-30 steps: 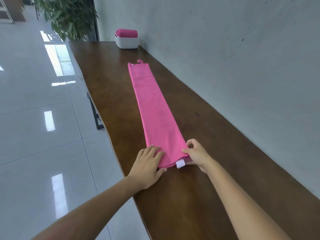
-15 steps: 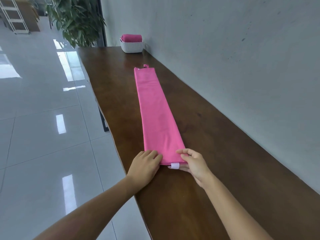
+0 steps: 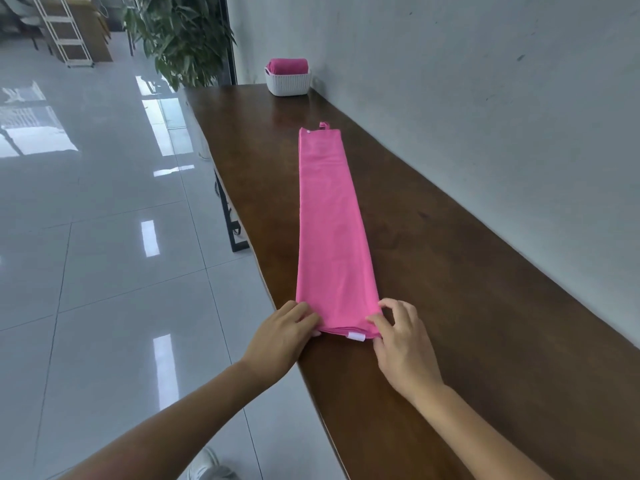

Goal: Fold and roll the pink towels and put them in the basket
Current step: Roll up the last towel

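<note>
A pink towel (image 3: 329, 220), folded into a long narrow strip, lies lengthwise on the dark wooden table (image 3: 467, 306). A small loop sticks out at its far end and a white label (image 3: 356, 337) at its near end. My left hand (image 3: 280, 337) pinches the near left corner of the strip. My right hand (image 3: 401, 348) pinches the near right corner, thumb on top of the cloth. At the table's far end stands a white basket (image 3: 289, 85) holding one rolled pink towel (image 3: 288, 65).
A grey wall (image 3: 485, 98) runs along the table's right side. The table's left edge drops to a glossy tiled floor (image 3: 104, 271). A potted plant (image 3: 180, 36) and a white shelf frame (image 3: 65, 32) stand beyond the far end.
My left hand slid from lying flat on the towel's near end to its left corner. My right hand shifted its grip at the right corner. The towel stays flat.
</note>
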A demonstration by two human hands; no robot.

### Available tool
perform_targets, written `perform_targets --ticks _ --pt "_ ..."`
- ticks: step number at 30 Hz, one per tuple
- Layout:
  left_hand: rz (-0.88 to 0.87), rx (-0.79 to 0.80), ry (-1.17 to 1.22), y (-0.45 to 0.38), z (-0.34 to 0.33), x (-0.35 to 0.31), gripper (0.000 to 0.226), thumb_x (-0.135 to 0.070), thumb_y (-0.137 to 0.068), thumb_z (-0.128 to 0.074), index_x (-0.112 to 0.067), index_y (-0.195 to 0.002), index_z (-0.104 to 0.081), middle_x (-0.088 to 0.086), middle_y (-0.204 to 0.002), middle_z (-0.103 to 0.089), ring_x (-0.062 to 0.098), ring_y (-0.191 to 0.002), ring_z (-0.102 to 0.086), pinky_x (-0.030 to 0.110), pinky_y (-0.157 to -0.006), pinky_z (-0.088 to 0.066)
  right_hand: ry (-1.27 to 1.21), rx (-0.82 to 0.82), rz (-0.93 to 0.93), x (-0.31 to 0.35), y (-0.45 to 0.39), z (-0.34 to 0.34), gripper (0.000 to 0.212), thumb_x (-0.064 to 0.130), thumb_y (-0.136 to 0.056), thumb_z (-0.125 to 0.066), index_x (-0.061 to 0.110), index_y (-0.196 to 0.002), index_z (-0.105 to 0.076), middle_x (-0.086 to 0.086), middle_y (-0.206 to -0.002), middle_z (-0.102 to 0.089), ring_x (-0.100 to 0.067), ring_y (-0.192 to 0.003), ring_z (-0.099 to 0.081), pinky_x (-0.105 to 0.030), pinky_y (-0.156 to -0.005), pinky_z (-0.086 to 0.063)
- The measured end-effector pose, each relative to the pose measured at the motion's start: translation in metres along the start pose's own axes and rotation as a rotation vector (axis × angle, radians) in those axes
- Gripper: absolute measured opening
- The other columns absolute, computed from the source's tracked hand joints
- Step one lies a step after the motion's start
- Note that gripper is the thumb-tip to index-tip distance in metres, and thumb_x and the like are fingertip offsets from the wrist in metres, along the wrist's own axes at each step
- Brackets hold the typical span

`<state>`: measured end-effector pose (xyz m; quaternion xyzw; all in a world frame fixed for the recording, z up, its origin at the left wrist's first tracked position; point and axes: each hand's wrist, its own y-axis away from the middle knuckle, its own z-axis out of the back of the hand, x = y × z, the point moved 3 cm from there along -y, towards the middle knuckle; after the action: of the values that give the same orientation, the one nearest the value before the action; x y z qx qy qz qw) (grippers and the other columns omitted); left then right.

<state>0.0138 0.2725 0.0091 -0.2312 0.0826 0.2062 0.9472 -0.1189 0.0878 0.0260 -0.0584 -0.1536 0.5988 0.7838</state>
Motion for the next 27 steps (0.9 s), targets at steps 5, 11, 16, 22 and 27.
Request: perform_targets --ticks 5,11,16,22,27 --pt "0.081 0.016 0.021 0.006 0.002 -0.005 0.025 -0.029 -0.103 -0.041 -0.023 -0.092 -0.062 -0.009 -0.089 -0.060 0.014 -0.081 -0.049 0.027 -0.064 -0.045 -0.020 -0.071 0.245 0.001 0.004 -0.002 0.031 -0.001 -0.076 -0.080 0.010 -0.104 -0.073 -0.002 -0.096 -0.067 -0.018 -0.090 -0.065 -0.026 -0.082 -0.055" --pt "0.396 0.125 0.345 0.000 0.010 -0.002 0.016 -0.016 -0.097 -0.058 -0.022 -0.088 -0.070 -0.014 -0.085 -0.063 0.007 -0.083 -0.052 0.016 -0.070 -0.040 -0.239 0.108 0.089 -0.008 0.001 0.002 0.024 0.009 -0.094 -0.068 0.015 -0.116 -0.074 0.006 -0.101 -0.066 -0.007 -0.094 -0.064 -0.009 -0.085 -0.045" --pt "0.564 0.150 0.348 -0.003 0.011 -0.003 0.008 -0.012 -0.089 -0.069 -0.019 -0.090 -0.075 -0.011 -0.088 -0.065 0.009 -0.083 -0.058 0.022 -0.078 -0.048 -0.338 0.184 -0.025 -0.006 -0.006 0.001 0.023 0.015 -0.100 -0.059 0.016 -0.117 -0.074 0.012 -0.099 -0.059 -0.004 -0.093 -0.058 -0.013 -0.084 -0.045" --pt "-0.104 -0.003 -0.150 -0.001 0.016 -0.024 0.020 -0.008 -0.086 -0.046 -0.018 -0.076 -0.060 -0.001 -0.075 -0.055 0.020 -0.072 -0.047 0.029 -0.061 -0.040 -0.036 -0.012 0.179 0.008 -0.007 0.008 0.015 0.000 -0.083 -0.072 0.014 -0.087 -0.071 0.005 -0.086 -0.059 -0.012 -0.081 -0.053 -0.018 -0.069 -0.045" --pt "-0.301 0.079 -0.339 0.016 0.006 -0.028 0.018 -0.001 -0.080 -0.054 -0.013 -0.088 -0.066 0.002 -0.081 -0.058 0.020 -0.070 -0.052 0.030 -0.060 -0.050 0.145 -0.097 0.468 0.012 0.013 0.003 0.018 -0.002 -0.081 -0.059 0.012 -0.079 -0.071 -0.002 -0.074 -0.062 -0.017 -0.068 -0.056 -0.027 -0.062 -0.051"
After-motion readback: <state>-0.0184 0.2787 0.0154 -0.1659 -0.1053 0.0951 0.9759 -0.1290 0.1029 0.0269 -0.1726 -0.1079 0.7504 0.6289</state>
